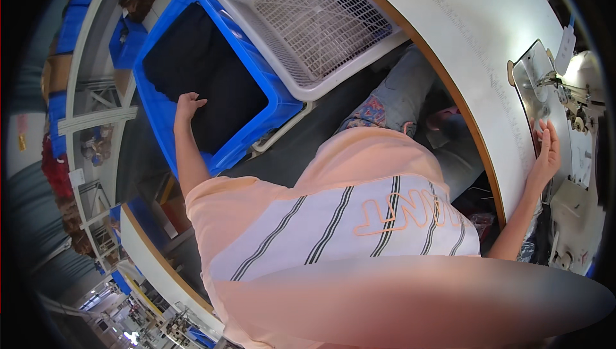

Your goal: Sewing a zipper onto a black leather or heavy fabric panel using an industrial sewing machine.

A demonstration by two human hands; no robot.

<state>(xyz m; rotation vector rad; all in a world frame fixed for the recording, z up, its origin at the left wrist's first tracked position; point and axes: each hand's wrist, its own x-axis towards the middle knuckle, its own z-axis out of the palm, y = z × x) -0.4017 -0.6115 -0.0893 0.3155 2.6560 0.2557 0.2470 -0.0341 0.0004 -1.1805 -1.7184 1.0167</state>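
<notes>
My left hand (188, 104) reaches into a blue plastic bin (280, 100) at the upper left. Its fingers are curled together at the edge of a dark heap of black cloth (221, 67) and appear closed on it, though the fingertips are partly hidden. Far to the right, my right hand (545, 156) rests at the metal plate (534, 73) of a sewing machine (575, 102). Its fingers are stretched out and lie along the plate's near end, with no cloth visible in them.
Beside the blue bin stands a white plastic basket (298, 83) with a mesh-like wall. A white table (462, 34) with a brown edge curves between my lap and the machine. Shelving (96, 118) with blue boxes lines the left side.
</notes>
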